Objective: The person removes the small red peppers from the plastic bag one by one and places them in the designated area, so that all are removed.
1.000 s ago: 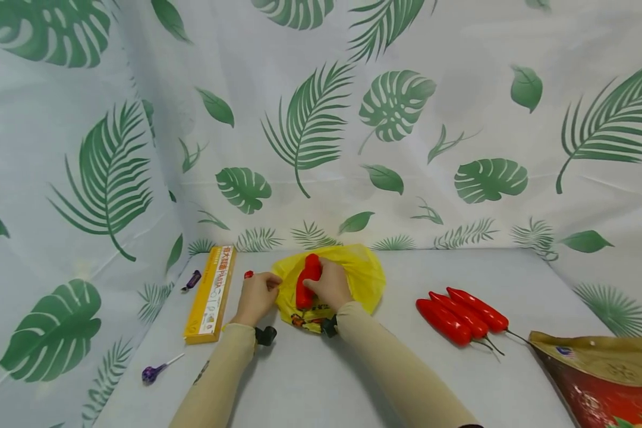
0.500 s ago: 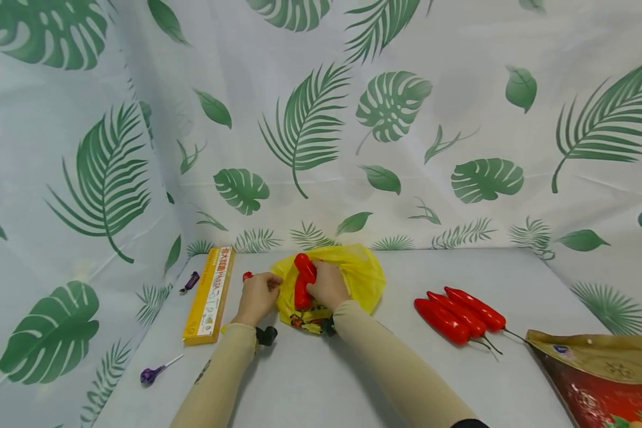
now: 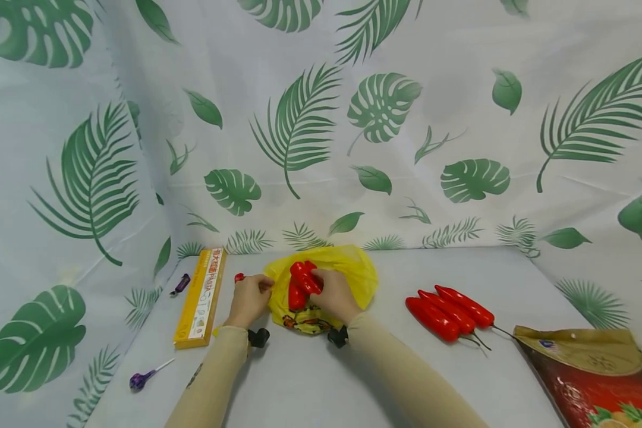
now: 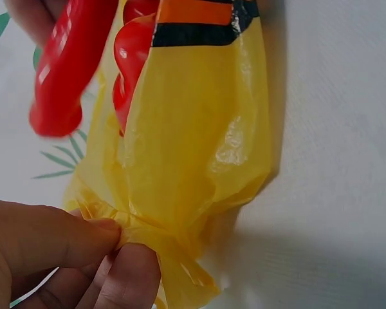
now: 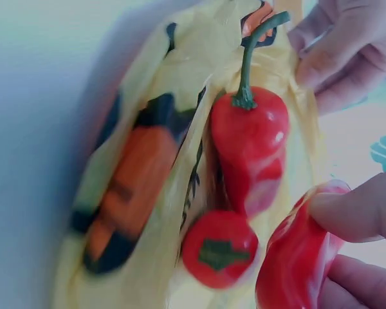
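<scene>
My right hand (image 3: pixel 336 294) pinches a glossy red chili pepper (image 3: pixel 304 277) above the mouth of a yellow plastic bag (image 3: pixel 359 270). In the right wrist view this held pepper (image 5: pixel 294 254) lies between thumb and fingers. Two more red peppers sit inside the bag: one with a long green stem (image 5: pixel 251 129), the other end-on with a short stem stub (image 5: pixel 219 251). My left hand (image 3: pixel 248 300) pinches the bag's left edge; the left wrist view shows thumb and fingers (image 4: pixel 138 277) gathering the yellow plastic (image 4: pixel 193 148).
Left of the bag lies a yellow pasta box (image 3: pixel 200 297), with a small purple-wrapped candy (image 3: pixel 181 284) and a purple lollipop (image 3: pixel 139 380) beyond it. Three red chili peppers (image 3: pixel 449 314) lie to the right, near a red-and-gold pouch (image 3: pixel 594 374).
My right hand has turned the held pepper from nearly upright to a leftward slant, uncovering peppers in the bag. My left hand keeps its pinch on the bag. The head view has swung slightly right.
</scene>
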Available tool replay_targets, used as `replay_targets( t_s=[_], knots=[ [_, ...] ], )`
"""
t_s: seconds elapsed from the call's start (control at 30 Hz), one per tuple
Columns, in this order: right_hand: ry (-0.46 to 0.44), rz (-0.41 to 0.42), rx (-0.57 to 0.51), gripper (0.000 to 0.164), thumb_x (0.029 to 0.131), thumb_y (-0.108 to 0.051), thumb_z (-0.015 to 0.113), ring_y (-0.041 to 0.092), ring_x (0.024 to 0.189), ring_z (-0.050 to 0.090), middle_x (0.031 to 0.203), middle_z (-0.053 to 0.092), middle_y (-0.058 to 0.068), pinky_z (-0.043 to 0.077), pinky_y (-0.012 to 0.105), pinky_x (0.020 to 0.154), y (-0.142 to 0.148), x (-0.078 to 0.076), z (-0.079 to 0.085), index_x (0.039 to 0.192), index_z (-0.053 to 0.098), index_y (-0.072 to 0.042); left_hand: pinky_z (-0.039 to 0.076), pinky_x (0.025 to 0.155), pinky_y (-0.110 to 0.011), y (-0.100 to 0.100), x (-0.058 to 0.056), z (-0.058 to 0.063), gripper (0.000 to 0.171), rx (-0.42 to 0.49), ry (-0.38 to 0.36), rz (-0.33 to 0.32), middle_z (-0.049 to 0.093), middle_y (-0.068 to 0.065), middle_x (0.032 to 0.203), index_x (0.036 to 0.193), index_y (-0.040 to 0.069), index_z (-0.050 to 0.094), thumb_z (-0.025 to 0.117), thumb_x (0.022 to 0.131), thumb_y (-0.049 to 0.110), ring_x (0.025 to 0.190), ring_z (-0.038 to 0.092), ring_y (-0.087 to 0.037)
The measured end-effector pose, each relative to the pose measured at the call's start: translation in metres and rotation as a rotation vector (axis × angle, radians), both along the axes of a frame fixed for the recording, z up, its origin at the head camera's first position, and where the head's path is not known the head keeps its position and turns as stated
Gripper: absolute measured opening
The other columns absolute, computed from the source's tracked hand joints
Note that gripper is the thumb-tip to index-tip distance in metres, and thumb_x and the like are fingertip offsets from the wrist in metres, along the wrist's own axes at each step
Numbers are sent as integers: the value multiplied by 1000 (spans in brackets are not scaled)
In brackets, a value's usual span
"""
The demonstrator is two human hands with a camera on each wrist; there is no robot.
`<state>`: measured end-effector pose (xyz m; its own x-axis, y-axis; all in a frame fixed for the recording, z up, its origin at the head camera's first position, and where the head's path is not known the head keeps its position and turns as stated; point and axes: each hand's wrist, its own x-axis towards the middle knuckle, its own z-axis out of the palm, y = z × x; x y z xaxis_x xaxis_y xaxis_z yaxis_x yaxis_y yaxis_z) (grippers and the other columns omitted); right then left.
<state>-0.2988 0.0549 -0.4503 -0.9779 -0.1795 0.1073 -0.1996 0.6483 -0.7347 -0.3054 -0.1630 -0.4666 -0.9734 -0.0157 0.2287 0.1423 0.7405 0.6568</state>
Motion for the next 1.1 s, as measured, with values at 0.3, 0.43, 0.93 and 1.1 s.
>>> replay_targets(
  t_s=[0.3,0.43,0.93,1.1],
  knots=[
    [38,-3,36,53,85,-7,79,23,105,70,130,72,12,62,43,93,49,32,1,136,66,-4,61,84,-42,-1,4,-1,16,16,-13,-4,78,-11,95,103,3,78,69,90,1,88,71,-23],
    [14,-52,55,53,84,-7,80,22,102,70,127,74,11,63,41,90,71,44,2,136,67,-5,61,84,-43,-2,5,-3,17,18,-17,-13,78,-12,97,104,2,78,69,91,1,89,71,-24],
    [-21,-175,187,59,83,-13,85,21,97,64,122,74,9,62,39,85,138,84,-5,138,67,-7,61,85,-43,0,7,1,18,20,-39,-20,77,-13,98,106,1,78,67,92,2,89,70,-24],
    [-48,-206,222,62,82,-13,86,27,110,63,131,71,13,63,45,89,154,96,-7,140,65,-5,61,83,-42,3,7,2,17,2,-25,-19,77,-13,96,105,1,78,68,91,2,88,70,-25]
  ],
)
